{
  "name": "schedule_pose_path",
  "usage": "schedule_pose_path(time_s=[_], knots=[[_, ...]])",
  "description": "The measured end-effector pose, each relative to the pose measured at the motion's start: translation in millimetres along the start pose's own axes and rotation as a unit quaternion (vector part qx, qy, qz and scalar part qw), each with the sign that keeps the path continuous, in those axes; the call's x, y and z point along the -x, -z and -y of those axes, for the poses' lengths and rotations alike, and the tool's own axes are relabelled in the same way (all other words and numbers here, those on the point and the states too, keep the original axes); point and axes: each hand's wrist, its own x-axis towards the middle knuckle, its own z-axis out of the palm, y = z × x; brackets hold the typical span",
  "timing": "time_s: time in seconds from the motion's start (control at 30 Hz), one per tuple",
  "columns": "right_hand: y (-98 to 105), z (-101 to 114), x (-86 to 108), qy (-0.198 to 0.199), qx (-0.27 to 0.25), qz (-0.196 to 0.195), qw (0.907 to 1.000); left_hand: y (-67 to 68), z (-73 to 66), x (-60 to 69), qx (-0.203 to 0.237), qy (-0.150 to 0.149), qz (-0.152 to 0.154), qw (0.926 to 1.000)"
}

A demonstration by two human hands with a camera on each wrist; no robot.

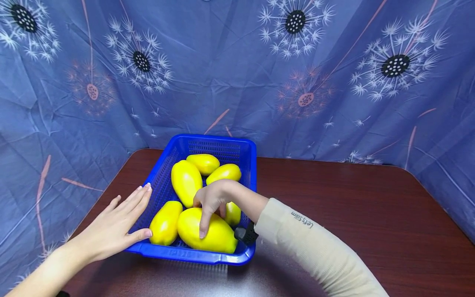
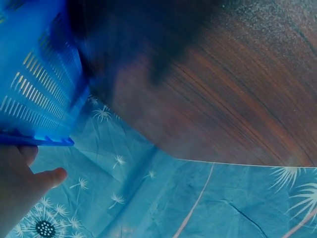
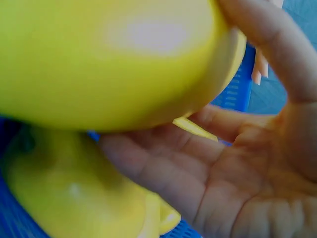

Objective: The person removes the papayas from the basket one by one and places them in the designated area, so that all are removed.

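Note:
Several smooth yellow papayas [image 1: 186,181] lie in a blue plastic basket [image 1: 193,256]. My right hand [image 1: 214,197] grips the large papaya [image 1: 208,233] at the basket's near side, thumb on one side and fingers on the other. In the right wrist view this papaya [image 3: 114,64] sits between thumb and curled fingers, with another papaya [image 3: 74,183] below it. My left hand [image 1: 120,225] rests at the basket's left rim, its fingers straight. Only part of the left hand [image 2: 22,186] shows in the left wrist view, by the rim.
The basket stands on the left part of a dark brown wooden table [image 1: 352,214]. A blue curtain [image 1: 230,82] with dandelion prints hangs behind and around the table. A black wrist device [image 1: 246,235] sits near the basket's right wall.

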Motion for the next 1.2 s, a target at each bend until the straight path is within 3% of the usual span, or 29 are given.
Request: schedule_pose_path(time_s=[0.33, 0.73, 0.9, 1.2], knots=[[7, -3, 10.3, 0.018, -0.034, 0.003, 0.9992, -3.2, 0.5, 0.2, 0.016, -0.007, -0.007, 0.9998], [25, -18, 30.2, 0.046, -0.118, -0.009, 0.9919, -1.2, 0.1, 0.6, 0.017, -0.002, 0.001, 0.9998], [32, -30, 38.6, 0.053, -0.178, -0.025, 0.9823, -0.5, -0.9, 0.5, 0.024, 0.007, 0.01, 0.9996], [43, -49, 53.5, 0.068, -0.282, -0.105, 0.9513, 0.1, -0.5, 0.1, 0.023, 0.006, 0.007, 0.9997]])
